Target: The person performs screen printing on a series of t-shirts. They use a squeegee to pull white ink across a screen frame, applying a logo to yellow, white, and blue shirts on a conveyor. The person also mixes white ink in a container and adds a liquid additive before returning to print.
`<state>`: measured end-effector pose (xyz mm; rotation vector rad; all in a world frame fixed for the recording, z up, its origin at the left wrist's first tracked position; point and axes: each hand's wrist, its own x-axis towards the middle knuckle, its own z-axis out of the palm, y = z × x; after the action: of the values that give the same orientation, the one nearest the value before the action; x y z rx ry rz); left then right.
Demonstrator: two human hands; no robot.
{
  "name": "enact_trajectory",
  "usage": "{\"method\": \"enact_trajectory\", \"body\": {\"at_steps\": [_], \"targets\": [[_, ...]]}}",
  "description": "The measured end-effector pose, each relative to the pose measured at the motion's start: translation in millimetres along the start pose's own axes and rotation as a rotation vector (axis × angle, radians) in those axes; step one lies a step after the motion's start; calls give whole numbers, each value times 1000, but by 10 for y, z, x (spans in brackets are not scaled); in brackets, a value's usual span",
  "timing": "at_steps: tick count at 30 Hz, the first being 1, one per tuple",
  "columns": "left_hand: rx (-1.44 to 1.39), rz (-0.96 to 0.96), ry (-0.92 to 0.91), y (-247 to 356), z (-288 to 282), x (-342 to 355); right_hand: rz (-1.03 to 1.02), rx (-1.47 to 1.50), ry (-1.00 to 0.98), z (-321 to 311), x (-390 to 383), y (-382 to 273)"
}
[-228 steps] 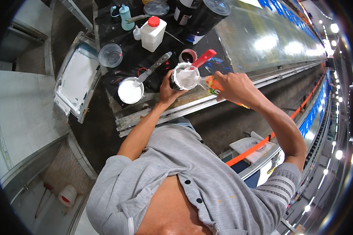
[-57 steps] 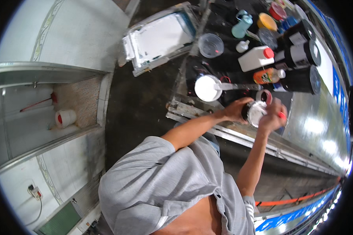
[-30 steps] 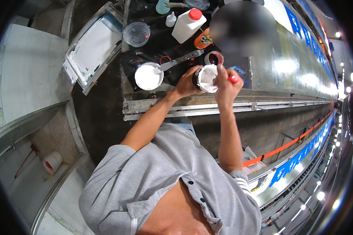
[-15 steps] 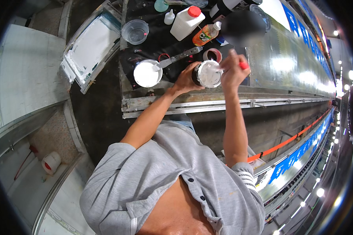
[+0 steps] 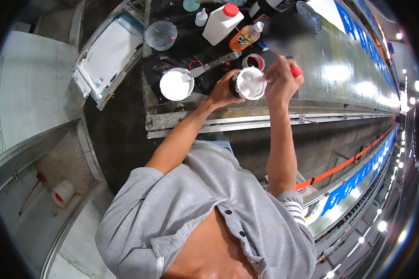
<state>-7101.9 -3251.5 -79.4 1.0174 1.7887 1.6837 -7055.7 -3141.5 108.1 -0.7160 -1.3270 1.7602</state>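
My left hand (image 5: 224, 91) wraps round the side of a dark tub (image 5: 233, 86) and keeps its mouth turned up. Thick white paste (image 5: 249, 83) fills the tub and smears its rim. Closed round a red-handled tool (image 5: 296, 71), my right hand (image 5: 283, 83) is just right of the tub. The tool's far end reaches into the paste, blurred and partly covered, so its shape cannot be made out. Left of my left hand stands a white tub (image 5: 174, 88) of smooth white paste, with a putty knife (image 5: 214, 64) resting across its rim.
Behind the tubs are a roll of tape (image 5: 253, 63), an orange drink bottle (image 5: 246, 37), a white jug (image 5: 222, 24) with red cap, a small squeeze bottle (image 5: 201, 17) and a clear plastic bowl (image 5: 160, 36). A paste-covered framed screen (image 5: 108, 55) lies left; a long shiny table (image 5: 344, 76) extends right.
My right hand has shifted slightly right with the red-handled tool, whose end stays at the paste. My left hand keeps its hold on the dark tub.
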Motion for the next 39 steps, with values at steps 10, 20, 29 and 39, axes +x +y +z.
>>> {"method": "enact_trajectory", "body": {"at_steps": [10,20,29,39], "targets": [[-23,-7,-6,-1,11,33,-110,85,17,-66,91,165],[-8,-14,-40,-3,29,45,-186,-172,60,-73,-42,273],[20,7,-48,31,38,22,-73,-416,-91,-253,-37,417],[53,36,-46,-41,4,60,76,-445,-345,-317,21,209]]}}
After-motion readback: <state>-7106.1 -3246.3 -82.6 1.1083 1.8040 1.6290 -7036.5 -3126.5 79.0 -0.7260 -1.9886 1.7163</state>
